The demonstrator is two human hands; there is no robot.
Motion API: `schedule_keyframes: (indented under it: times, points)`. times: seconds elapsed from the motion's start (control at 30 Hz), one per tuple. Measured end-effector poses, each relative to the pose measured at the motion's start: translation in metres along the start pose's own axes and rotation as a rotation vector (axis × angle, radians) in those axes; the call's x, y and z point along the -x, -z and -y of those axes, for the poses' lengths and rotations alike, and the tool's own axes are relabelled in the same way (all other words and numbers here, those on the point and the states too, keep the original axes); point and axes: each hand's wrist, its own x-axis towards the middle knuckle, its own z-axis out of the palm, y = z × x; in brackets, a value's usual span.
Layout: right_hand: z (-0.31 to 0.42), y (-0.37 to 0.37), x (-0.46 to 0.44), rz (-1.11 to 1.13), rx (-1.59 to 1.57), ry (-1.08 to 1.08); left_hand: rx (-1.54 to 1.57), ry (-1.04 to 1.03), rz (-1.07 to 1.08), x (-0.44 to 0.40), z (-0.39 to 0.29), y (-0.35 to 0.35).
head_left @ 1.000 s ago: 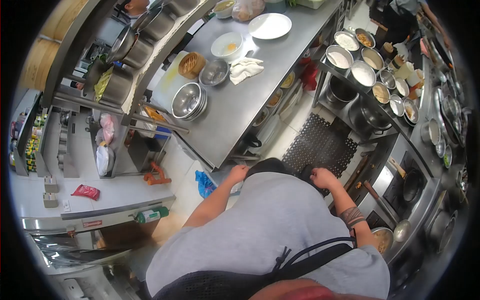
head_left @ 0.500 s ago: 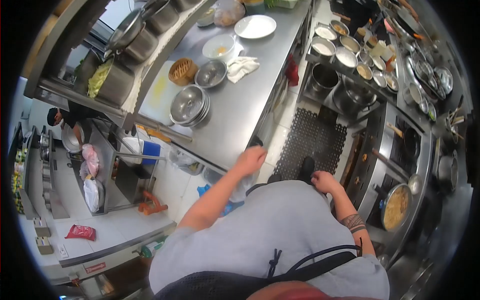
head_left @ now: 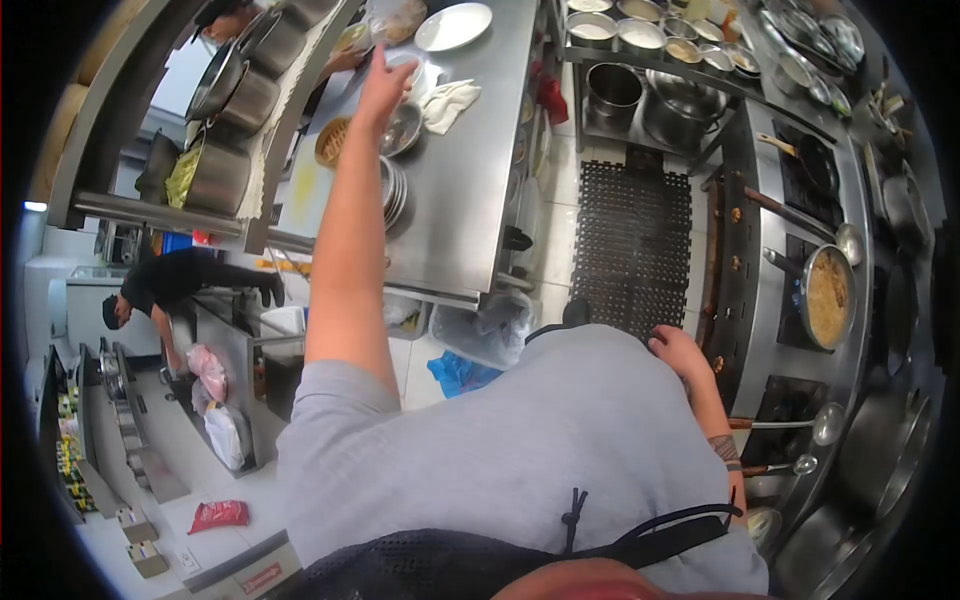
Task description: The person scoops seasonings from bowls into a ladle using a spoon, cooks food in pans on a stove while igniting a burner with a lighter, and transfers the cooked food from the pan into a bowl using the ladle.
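Note:
My left hand (head_left: 382, 92) is stretched out over the steel counter, its fingers apart at a white bowl (head_left: 418, 76) that it partly covers. Whether the fingertips touch the bowl I cannot tell. Below the hand are a metal bowl (head_left: 402, 130), a bamboo steamer (head_left: 332, 142) and a stack of metal bowls (head_left: 396, 196), partly behind my forearm. A white cloth (head_left: 450, 104) lies to the right. Near my hip, beside the stove front, hangs my right hand (head_left: 680, 352), loosely bent and holding nothing visible.
A pan of food (head_left: 828, 300) sits on the stove at right, with ladles (head_left: 826, 424) nearby. A black mat (head_left: 632, 250) covers the aisle floor. A co-worker (head_left: 170, 290) bends at left; another person's hand (head_left: 345, 60) shows across the counter. A white plate (head_left: 454, 27) lies farther up.
My left hand has moved from the counter's near edge up and left, over to the bowls. My right hand stays low by my hip. A second person has come into view across the counter.

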Motion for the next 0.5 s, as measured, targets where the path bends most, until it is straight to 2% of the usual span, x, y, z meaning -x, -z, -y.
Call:
schedule_keyframes:
  times: [0.07,0.1,0.13,0.17,0.2,0.27,0.3,0.33,0.43,0.5]
  points:
    - [-0.005,-0.006,0.012,-0.05,-0.116,0.035,0.02,-0.251,0.315,0.018,-0.039,-0.03]
    - [-0.013,-0.016,0.022,-0.104,-0.185,0.047,-0.053,-0.275,0.46,0.03,-0.042,-0.054]
    - [-0.016,-0.019,0.026,-0.104,-0.121,0.111,-0.086,-0.309,0.468,0.065,-0.045,-0.089]
    - [-0.018,-0.015,0.035,-0.114,-0.078,0.13,-0.124,-0.356,0.586,0.088,-0.036,-0.129]
    - [-0.015,-0.012,0.056,-0.261,-0.097,0.185,-0.059,-0.263,0.711,0.114,-0.017,-0.173]
    - [-0.014,0.008,0.098,-0.275,-0.147,0.091,-0.243,-0.203,0.995,0.163,0.045,-0.259]
    - [-0.022,0.007,0.12,-0.388,-0.181,0.06,-0.359,-0.216,1.11,0.213,0.056,-0.289]
    - [-0.031,0.007,0.144,-0.473,-0.218,0.02,-0.452,-0.283,1.313,0.248,0.077,-0.318]
    - [-0.047,0.011,0.23,-0.665,-0.342,-0.055,-0.604,-0.324,1.687,0.38,0.09,-0.351]
    - [-0.076,-0.01,0.282,-0.812,-0.381,-0.147,-0.675,-0.329,1.801,0.444,0.098,-0.356]
